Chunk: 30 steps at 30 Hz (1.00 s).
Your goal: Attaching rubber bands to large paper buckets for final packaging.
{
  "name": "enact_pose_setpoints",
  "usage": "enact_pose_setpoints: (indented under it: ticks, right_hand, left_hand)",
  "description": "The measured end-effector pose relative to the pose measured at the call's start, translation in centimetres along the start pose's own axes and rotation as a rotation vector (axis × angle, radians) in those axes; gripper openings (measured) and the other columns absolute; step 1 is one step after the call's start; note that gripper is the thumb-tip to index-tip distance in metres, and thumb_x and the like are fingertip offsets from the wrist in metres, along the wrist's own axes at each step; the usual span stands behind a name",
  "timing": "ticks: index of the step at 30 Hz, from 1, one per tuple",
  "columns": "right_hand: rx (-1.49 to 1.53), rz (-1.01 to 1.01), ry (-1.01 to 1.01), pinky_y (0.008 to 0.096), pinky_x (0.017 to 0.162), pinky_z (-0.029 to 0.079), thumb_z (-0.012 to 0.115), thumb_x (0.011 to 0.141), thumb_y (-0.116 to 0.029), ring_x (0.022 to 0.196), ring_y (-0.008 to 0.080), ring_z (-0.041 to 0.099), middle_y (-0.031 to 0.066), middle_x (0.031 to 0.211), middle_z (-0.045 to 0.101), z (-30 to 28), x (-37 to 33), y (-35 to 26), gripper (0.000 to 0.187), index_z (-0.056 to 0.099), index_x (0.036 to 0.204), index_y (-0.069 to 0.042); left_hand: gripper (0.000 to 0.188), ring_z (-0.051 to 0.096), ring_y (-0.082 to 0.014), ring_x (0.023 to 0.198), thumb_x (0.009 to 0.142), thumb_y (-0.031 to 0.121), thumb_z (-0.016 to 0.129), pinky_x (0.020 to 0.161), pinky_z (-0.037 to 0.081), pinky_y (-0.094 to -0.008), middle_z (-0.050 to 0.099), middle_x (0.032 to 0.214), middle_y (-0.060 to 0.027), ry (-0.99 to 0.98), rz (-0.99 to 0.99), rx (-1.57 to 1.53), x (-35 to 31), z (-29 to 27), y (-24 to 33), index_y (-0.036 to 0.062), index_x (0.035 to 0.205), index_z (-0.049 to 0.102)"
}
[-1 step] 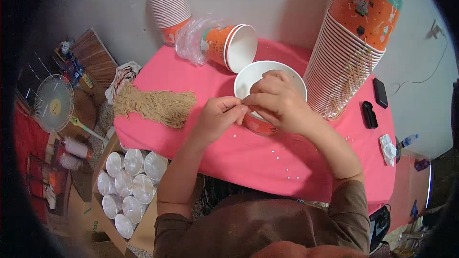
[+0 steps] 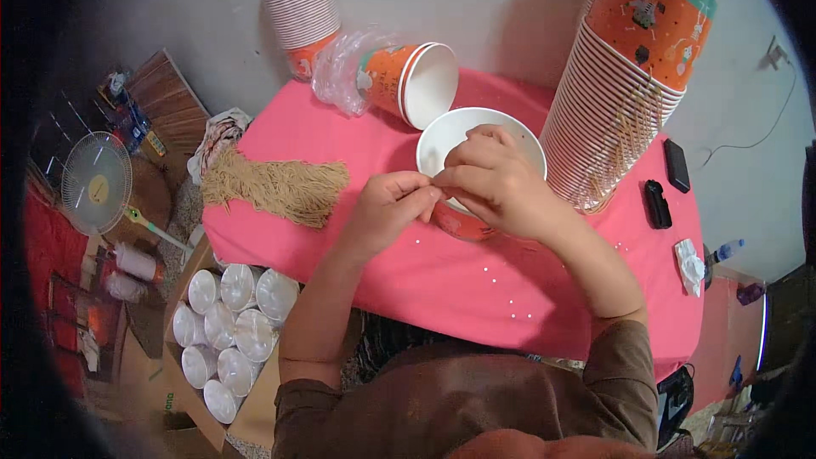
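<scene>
A paper bucket (image 2: 529,146), white inside and orange outside, stands on the pink-covered table in front of me. At its near rim my left hand (image 2: 393,208) and my right hand (image 2: 495,180) meet, fingertips pinched together. Whatever lies between the fingers is too small or hidden to make out. The back of my right hand covers part of the bucket's opening. To the left lies a bundle of tan cords (image 2: 276,190). A tall stack of nested paper buckets (image 2: 605,115) leans at the right, tan cords hanging along its side.
Behind are a bucket lying on its side (image 2: 429,87), a plastic bag (image 2: 342,76) and another stack (image 2: 293,0). A carton (image 2: 240,415) of wrapped white cups sits at lower left. Black objects (image 2: 656,204) and crumpled tissue (image 2: 689,267) lie right. A fan (image 2: 98,185) stands far left.
</scene>
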State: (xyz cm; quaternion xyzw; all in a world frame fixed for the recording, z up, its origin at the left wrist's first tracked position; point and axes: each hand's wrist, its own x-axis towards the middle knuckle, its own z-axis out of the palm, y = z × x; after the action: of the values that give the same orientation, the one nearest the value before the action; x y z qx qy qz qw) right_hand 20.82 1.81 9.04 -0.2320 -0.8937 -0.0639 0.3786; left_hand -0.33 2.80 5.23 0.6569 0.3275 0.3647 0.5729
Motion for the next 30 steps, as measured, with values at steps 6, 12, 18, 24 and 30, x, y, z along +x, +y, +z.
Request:
enact_pose_setpoints:
  ticks: [6,12,18,24,30]
  right_hand:
    - [0.080,-0.002,-0.023,0.0416,0.088,0.042,0.068,0.080,-0.015,0.087,0.0267,0.060,0.0069,0.085,0.059,0.7,-0.2,0.6,0.015,0.062,0.091,-0.007]
    - [0.036,0.037,0.005,0.0413,0.085,0.045,0.067,0.079,-0.009,0.085,0.0283,0.060,0.0086,0.084,0.060,-0.4,0.2,0.6,0.012,0.060,0.088,-0.005]
    - [-0.046,0.101,0.089,0.0423,0.082,0.047,0.067,0.076,-0.001,0.085,0.0310,0.061,0.0102,0.084,0.061,-1.5,-0.4,1.1,0.013,0.059,0.087,-0.003]
    - [0.037,0.069,0.000,0.0419,0.085,0.045,0.067,0.078,-0.004,0.087,0.0301,0.060,0.0099,0.083,0.059,-0.4,0.0,-0.1,0.012,0.059,0.087,-0.003]
    - [0.017,0.020,0.073,0.0414,0.081,0.046,0.067,0.079,-0.013,0.077,0.0281,0.059,0.0085,0.076,0.057,1.2,0.1,-0.2,0.011,0.058,0.081,-0.007]
  left_hand:
    - [0.017,0.050,-0.0038,0.068,0.094,0.012,0.057,0.061,0.041,-0.0205,0.057,0.071,0.0039,-0.008,0.009,-0.004,-0.1,-0.1,0.0,-0.0001,0.086,0.066]
    - [0.017,0.056,-0.0061,0.074,0.093,0.007,0.058,0.068,0.047,-0.0215,0.061,0.081,0.0000,-0.045,0.031,-0.118,-0.1,-0.1,0.0,-0.0031,0.105,0.062]
    - [0.019,0.060,-0.0072,0.079,0.093,0.004,0.059,0.074,0.050,-0.0218,0.064,0.086,-0.0021,0.109,0.120,-0.021,-0.1,-0.7,-1.2,-0.0040,0.110,0.059]
    - [0.009,0.054,-0.0034,0.070,0.093,0.007,0.060,0.060,0.041,-0.0168,0.060,0.080,0.0012,0.123,0.040,-0.101,-0.6,0.1,-1.5,0.0006,0.100,0.061]
    - [0.010,0.048,-0.0012,0.064,0.094,0.009,0.059,0.053,0.036,-0.0162,0.058,0.077,0.0025,0.093,-0.020,-0.307,-1.2,0.6,-1.4,0.0010,0.101,0.061]
